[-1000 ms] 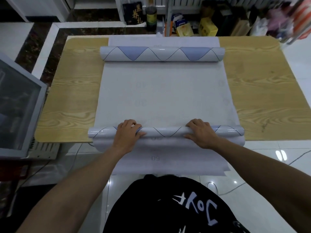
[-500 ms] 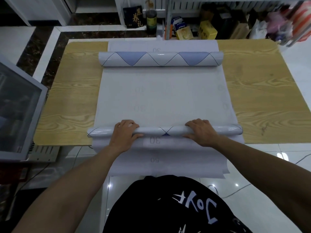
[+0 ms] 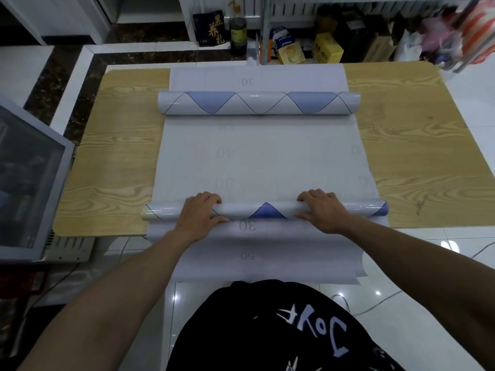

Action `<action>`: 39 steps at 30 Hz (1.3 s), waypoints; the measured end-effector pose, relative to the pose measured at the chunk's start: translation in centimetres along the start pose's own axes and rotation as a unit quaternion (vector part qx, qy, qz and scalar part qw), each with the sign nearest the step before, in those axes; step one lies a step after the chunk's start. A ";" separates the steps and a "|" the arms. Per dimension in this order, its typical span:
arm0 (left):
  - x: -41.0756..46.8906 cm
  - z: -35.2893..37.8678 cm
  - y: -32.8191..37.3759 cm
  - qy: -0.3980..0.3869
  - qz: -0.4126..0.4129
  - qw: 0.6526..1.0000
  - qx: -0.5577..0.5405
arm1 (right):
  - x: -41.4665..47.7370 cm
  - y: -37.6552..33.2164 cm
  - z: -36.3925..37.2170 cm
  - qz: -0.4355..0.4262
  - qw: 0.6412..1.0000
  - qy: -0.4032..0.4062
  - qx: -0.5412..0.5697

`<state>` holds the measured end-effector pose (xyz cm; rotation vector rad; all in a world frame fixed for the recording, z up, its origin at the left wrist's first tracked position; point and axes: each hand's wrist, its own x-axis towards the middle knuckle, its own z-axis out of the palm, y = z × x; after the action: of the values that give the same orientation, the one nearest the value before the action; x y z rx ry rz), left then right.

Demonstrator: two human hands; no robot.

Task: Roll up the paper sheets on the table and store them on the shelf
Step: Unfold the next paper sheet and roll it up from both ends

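Note:
A pale grey paper sheet (image 3: 257, 162) with faint printed numbers lies across the wooden table (image 3: 120, 156). Its near end is curled into a thin roll (image 3: 265, 210) with a blue diamond pattern, lying close to the table's front edge. My left hand (image 3: 201, 215) and my right hand (image 3: 321, 210) rest on top of that roll, fingers curled over it. The sheet's far end forms a thicker patterned roll (image 3: 257, 103). More sheets (image 3: 257, 253) hang off the front edge, under the roll.
A shelf unit (image 3: 267, 25) stands behind the table, with boxes (image 3: 328, 48), a bottle (image 3: 238, 32) and bags (image 3: 428, 41) on the floor beneath it. A grey-framed glass appliance (image 3: 29, 180) sits at the left. Cables run over the white tiled floor.
Both hands have turned the near roll forward: a blue diamond now shows between them and the roll looks slightly thicker. The far roll stays where it was.

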<state>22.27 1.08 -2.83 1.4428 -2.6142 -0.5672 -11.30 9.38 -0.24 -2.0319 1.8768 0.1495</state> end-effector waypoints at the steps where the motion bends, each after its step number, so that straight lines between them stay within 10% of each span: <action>1: 0.2 0.1 -0.2 0.008 0.008 1.000 0.005 | 0.0 0.1 0.2 -0.003 1.000 0.003 0.003; 39: 0.7 -0.3 0.4 0.013 -0.010 0.996 0.091 | 2.6 0.9 -1.6 0.020 0.998 -0.050 0.012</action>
<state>21.64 0.61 -2.50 1.5158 -2.6950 -0.3171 -12.21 6.31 0.26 -1.9346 1.8499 0.2348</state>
